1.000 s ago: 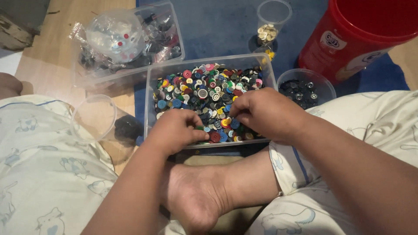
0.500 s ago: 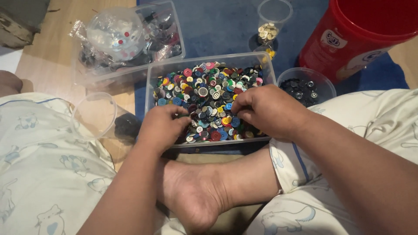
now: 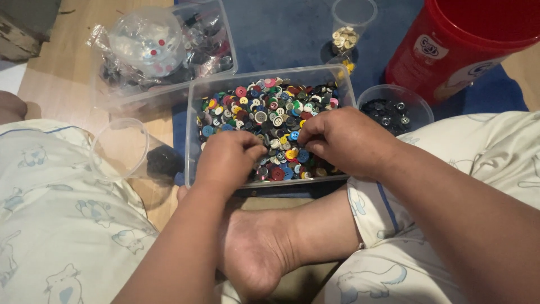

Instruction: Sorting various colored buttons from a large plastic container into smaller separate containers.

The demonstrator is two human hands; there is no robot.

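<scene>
**Both hands down in the tub of buttons**

The clear plastic tub (image 3: 194, 121) sits at the centre of the view on the blue mat (image 3: 281, 39), just beyond the person's bare foot (image 3: 256, 253), and is filled with a heap of mixed coloured buttons (image 3: 264, 110). The left hand (image 3: 225, 160) rests on the heap at the tub's 7 o'clock, fingers curled in and bunched against the thumb; whether a button sits between them cannot be told. The right hand (image 3: 346, 141) lies at the tub's 4 o'clock, its fingers (image 3: 306, 134) bent and drawn together, tips touching the buttons, thumb tucked under. The two hands are near each other, not touching.

From the tub, a small round bowl of dark buttons (image 3: 394, 110) stands at 3 o'clock, a clear cup of pale gold buttons (image 3: 346, 36) at 1 o'clock, and a red bucket (image 3: 450, 50) at 2 o'clock. At 11 o'clock a second clear box (image 3: 163, 50) holds bags of buttons. At 9 o'clock an empty-looking clear cup (image 3: 121, 149) lies on its side beside a dark heap (image 3: 164, 160)
</scene>
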